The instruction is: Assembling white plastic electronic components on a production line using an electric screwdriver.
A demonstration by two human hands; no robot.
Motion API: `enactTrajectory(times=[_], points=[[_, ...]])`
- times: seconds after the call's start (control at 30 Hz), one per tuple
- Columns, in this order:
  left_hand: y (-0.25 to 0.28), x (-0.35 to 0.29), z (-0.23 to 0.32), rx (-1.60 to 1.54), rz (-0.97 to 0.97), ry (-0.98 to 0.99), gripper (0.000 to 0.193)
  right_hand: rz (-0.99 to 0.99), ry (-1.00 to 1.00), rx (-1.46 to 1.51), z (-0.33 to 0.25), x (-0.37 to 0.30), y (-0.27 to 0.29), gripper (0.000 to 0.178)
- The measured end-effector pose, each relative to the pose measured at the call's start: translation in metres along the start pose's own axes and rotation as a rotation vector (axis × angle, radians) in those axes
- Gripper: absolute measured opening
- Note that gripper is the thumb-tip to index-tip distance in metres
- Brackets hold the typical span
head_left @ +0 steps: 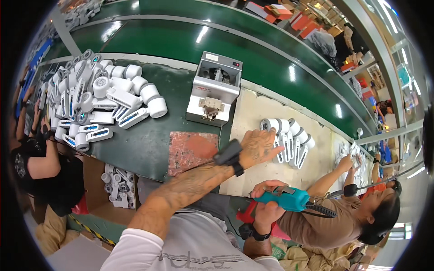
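Left hand (258,148) at leftmost white device (270,123), right hand (267,208) around teal tool (293,199)

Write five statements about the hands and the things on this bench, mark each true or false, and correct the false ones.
1. The right hand holds a teal power tool. True.

2. The left hand is over the large heap of white devices. False: the left hand is at the smaller group of white devices on the pale board.

3. The metal machine stands between the large heap of white devices and the smaller group. True.

4. The worn red plate lies on top of the metal machine. False: it lies on the bench, on the person's side of the machine.

5. A cardboard box at the lower left holds white pieces. True.
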State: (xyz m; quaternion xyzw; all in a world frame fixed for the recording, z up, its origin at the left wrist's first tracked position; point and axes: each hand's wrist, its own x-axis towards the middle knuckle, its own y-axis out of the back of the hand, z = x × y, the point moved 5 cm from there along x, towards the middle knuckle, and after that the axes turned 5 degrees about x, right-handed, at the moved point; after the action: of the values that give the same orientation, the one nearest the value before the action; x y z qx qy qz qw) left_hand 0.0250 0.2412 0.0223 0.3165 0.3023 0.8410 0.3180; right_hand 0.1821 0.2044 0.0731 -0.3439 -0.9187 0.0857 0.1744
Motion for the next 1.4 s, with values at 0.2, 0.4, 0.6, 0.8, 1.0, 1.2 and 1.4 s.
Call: enactTrajectory(times=[0.2,0.4,0.6,0.8,1.0,1.2,1.4], points=[[-0.051,0.002,0.009,0.151,-0.078,-0.214,0.057,-0.034,0.009,-0.012,0.0,-0.002,0.006,0.072],[0.003,-0.03,-0.005,0.26,0.155,-0.25,0.047,-0.058,0.015,-0.005,0.009,0.005,0.006,0.071],[0.099,-0.059,-0.033,0.242,-0.111,-0.094,0.029,-0.111,-0.014,-0.003,0.022,0.016,-0.005,0.066],[0.138,-0.098,-0.085,0.087,-0.032,-0.132,0.033,-0.173,-0.083,0.001,0.036,0.032,-0.035,0.064],[0.135,-0.111,-0.098,0.014,0.018,-0.147,0.029,-0.17,-0.05,0.089,0.032,0.058,-0.077,0.073],[0.147,-0.101,-0.105,-0.037,-0.057,-0.163,0.028,-0.166,0.058,0.197,0.035,0.099,-0.113,0.075],[0.142,-0.101,-0.117,0.035,-0.071,-0.147,0.03,-0.225,0.179,0.19,0.061,0.141,-0.155,0.068]])
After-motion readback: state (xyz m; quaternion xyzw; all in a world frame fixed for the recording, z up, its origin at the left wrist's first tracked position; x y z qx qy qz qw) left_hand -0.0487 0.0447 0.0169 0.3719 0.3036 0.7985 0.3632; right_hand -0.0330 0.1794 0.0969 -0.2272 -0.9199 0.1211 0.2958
